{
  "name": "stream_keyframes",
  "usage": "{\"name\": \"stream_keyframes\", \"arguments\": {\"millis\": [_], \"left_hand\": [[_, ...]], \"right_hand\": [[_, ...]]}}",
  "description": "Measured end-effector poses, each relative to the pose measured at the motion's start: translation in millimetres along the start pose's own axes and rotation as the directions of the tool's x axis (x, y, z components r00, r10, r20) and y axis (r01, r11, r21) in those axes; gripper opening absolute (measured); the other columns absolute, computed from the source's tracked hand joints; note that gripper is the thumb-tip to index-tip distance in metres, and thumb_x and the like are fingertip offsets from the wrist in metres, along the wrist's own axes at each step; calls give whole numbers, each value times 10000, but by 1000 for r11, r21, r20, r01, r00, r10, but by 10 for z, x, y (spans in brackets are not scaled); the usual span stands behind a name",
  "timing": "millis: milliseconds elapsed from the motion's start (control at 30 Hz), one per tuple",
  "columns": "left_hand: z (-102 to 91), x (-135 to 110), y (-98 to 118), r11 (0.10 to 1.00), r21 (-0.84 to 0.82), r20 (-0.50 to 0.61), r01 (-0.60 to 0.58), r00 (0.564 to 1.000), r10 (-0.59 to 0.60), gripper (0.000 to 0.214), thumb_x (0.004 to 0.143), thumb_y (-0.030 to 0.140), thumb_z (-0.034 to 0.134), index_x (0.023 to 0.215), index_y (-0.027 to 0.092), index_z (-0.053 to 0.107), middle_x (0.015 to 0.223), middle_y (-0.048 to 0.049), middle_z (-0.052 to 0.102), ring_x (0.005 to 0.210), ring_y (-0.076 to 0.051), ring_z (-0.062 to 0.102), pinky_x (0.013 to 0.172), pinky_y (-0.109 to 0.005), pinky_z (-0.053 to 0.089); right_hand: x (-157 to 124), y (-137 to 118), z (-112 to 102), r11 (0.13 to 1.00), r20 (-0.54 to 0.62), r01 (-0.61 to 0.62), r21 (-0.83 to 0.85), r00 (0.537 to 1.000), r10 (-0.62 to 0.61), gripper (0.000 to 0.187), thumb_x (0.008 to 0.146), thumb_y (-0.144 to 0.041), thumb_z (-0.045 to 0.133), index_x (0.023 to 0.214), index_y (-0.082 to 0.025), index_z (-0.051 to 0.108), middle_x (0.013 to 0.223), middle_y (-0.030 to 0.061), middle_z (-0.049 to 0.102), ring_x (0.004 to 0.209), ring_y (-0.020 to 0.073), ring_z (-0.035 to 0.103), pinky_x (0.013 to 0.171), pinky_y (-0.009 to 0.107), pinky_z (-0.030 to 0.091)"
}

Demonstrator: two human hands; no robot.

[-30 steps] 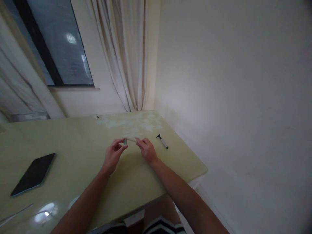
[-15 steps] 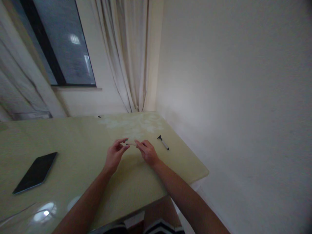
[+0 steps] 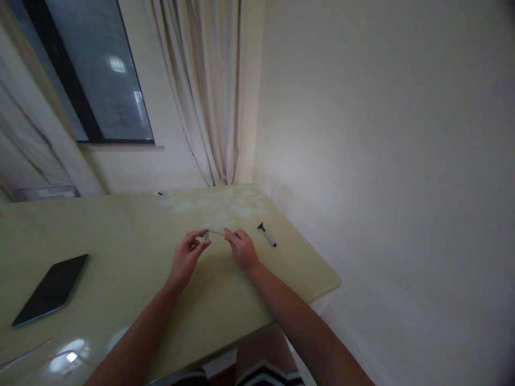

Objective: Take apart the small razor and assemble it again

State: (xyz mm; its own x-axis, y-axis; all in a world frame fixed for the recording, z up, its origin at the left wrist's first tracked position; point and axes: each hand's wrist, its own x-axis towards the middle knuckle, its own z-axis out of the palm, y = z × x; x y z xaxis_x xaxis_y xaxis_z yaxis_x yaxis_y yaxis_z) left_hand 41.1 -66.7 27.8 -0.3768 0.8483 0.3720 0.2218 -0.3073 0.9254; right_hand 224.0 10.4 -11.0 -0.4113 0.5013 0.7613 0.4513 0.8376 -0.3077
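Observation:
Over the table, my left hand (image 3: 188, 255) pinches a small green-and-white piece (image 3: 206, 235) upright between thumb and fingertips; it is too small to name. My right hand (image 3: 243, 250), fingers closed together, grips a thin pale stick (image 3: 217, 232). The stick's far end reaches the top of the small piece, though whether they touch I cannot tell. To the right of my right hand, a razor (image 3: 267, 235) with a black head and a grey handle lies on the tabletop.
The pale yellow-green table (image 3: 225, 316) meets the wall on the right. A dark tablet (image 3: 52, 289) lies at the left. A tiny black object (image 3: 160, 193) is near the back edge, below the curtain (image 3: 217, 107). A cable (image 3: 26, 355) runs at the lower left.
The stick's left end has risen from the side of the small piece to its top. The small piece now shows more of its length. The whole view has shifted slightly.

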Motion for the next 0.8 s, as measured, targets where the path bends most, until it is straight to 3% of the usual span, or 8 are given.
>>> {"name": "stream_keyframes", "arguments": {"millis": [267, 800], "left_hand": [[-3, 12, -38, 996, 78, -14, -35, 999, 36, 474, 727, 539, 790, 1057, 201, 760, 895, -14, 644, 655, -123, 500, 629, -252, 445], [5, -3, -64, 997, 73, -41, -1, 999, 4, 563, 701, 611, 791, 1087, 203, 764, 890, -23, 655, 655, -132, 519, 599, -249, 436]], "right_hand": [[-1, -11, 11, 999, 43, 20, -30, 999, -19, 403, 1085, -299, 487, 1457, -213, 616, 909, 93, 652, 901, 215, 587, 854, 318, 528], [9, -11, 24, 998, 73, 2, -63, 997, 2, 385, 1082, -295, 498, 1434, -215, 634, 902, 85, 660, 900, 208, 608, 847, 300, 531]]}}
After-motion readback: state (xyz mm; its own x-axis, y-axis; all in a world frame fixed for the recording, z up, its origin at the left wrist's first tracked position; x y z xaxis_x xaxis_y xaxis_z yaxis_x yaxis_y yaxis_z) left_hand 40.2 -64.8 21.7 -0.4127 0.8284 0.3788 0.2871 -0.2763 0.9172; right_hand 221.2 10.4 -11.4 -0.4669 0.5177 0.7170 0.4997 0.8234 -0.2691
